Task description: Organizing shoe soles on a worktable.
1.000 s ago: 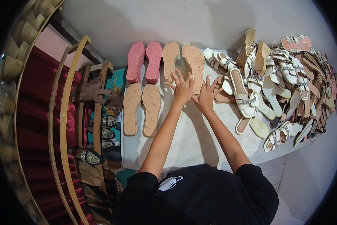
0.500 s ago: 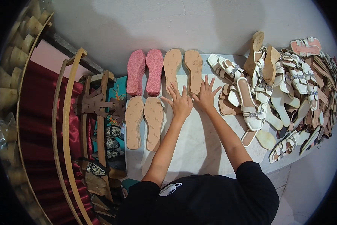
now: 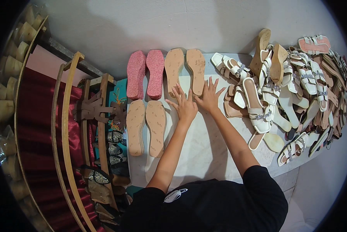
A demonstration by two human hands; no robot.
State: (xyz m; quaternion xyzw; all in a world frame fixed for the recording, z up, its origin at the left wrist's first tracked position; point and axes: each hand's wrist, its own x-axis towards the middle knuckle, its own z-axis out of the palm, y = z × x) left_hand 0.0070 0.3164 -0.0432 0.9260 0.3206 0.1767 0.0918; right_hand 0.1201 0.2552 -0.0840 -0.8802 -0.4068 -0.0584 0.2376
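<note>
My left hand (image 3: 185,109) lies palm down with fingers spread, its fingertips at the near end of a tan insole stack (image 3: 174,67). Just right of it my right hand (image 3: 209,99) is also spread flat, next to the near end of another tan insole stack (image 3: 196,69). Neither hand holds anything. To the left stand two pink speckled insole stacks (image 3: 136,73), side by side. Nearer to me, below the pink ones, are two more tan stacks, a left one (image 3: 135,127) and a right one (image 3: 155,129), beside my left forearm.
White strappy sandals (image 3: 258,112) with sparkling trim pile up on the right of the white table (image 3: 196,154). Wooden shoe lasts (image 3: 277,65) stand among them, with many loose soles beyond. A wooden rack (image 3: 67,127) with shoes is at left. A grey wall rises behind.
The whole view has shifted slightly, so the insole stacks sit a little further left in it. Both hands stay spread in nearly the same place.
</note>
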